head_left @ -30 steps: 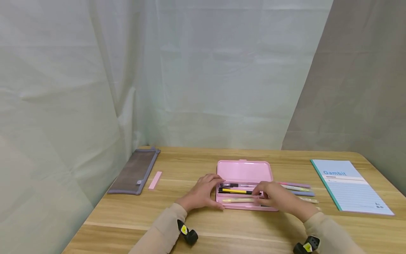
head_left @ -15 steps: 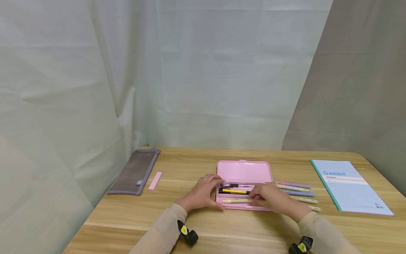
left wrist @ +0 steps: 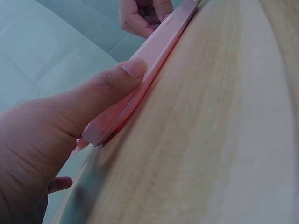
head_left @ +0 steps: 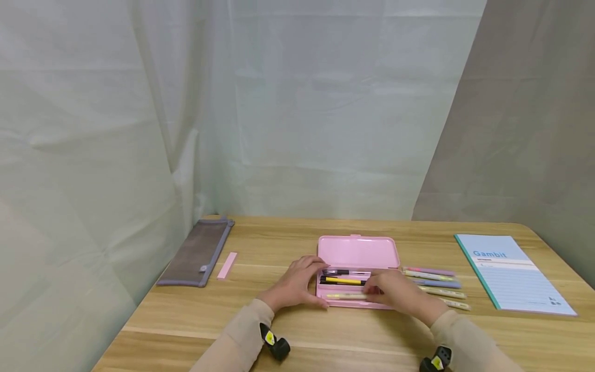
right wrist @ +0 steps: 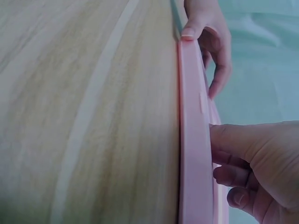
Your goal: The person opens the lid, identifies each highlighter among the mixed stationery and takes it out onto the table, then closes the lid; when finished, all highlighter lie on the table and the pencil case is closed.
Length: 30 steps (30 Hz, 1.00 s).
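Observation:
An open pink pencil case (head_left: 358, 251) lies on the table with its lid folded back. My left hand (head_left: 297, 281) grips its left end; in the left wrist view the thumb (left wrist: 135, 70) presses on the front wall. Inside, a black-capped clear pen (head_left: 344, 272) and a yellow-and-black pen (head_left: 343, 280) lie in the back part. A pale yellow highlighter (head_left: 345, 296) lies along the front compartment. My right hand (head_left: 400, 292) pinches it near its right end, the fingertips down inside the case. That end is hidden by the hand, and the right wrist view shows mostly curled fingers.
Several pastel highlighters (head_left: 439, 283) lie right of the case, partly behind my right hand. Further right is a Gambit notebook (head_left: 516, 274). On the left lie a grey mesh pouch (head_left: 195, 253) and a pink strip (head_left: 227, 265). Curtains hang behind the table.
My right hand has moved slightly left over the case, uncovering more of the highlighters on the table. The pale yellow highlighter has shifted a little toward the front wall. My left hand stays put.

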{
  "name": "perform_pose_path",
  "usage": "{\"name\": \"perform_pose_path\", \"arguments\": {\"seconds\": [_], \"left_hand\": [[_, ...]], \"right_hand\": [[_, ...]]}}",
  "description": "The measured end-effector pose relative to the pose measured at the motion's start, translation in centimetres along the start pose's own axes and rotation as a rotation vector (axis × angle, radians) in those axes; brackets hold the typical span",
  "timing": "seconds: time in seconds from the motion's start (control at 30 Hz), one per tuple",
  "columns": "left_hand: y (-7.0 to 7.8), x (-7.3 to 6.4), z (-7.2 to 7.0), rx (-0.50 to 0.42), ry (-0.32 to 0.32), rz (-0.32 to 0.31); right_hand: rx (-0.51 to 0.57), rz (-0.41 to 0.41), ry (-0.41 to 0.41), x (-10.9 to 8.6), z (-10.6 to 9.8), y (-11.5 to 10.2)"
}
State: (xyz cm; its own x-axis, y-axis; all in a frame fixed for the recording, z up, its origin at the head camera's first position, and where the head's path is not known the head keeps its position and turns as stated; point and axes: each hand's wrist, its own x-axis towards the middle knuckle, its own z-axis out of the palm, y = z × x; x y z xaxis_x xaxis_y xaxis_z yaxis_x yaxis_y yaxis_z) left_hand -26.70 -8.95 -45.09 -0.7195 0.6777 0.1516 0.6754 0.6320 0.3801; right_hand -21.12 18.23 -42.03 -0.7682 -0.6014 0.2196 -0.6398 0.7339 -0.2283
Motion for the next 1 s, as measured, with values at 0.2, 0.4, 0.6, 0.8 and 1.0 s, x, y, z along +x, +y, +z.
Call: {"name": "perform_pose_path", "arguments": {"seconds": [0.2,0.4,0.6,0.8,1.0], "left_hand": [[-0.03,0.06,-0.05,0.000,-0.004,-0.001],[-0.05,0.03,-0.04,0.000,-0.006,-0.001],[-0.04,0.03,0.02,-0.001,-0.003,0.000],[-0.21,0.03,0.19,-0.001,0.005,0.012],[-0.33,0.08,0.19,0.003,0.011,0.021]], "right_hand": [[-0.023,-0.006,0.027,0.09,0.33,-0.02],[-0.041,-0.029,0.047,0.05,0.56,0.06],[-0.042,-0.044,0.067,-0.11,0.54,0.21],[0.030,-0.004,0.043,-0.24,0.32,0.11],[0.077,0.023,0.036,-0.40,0.19,0.23]]}}
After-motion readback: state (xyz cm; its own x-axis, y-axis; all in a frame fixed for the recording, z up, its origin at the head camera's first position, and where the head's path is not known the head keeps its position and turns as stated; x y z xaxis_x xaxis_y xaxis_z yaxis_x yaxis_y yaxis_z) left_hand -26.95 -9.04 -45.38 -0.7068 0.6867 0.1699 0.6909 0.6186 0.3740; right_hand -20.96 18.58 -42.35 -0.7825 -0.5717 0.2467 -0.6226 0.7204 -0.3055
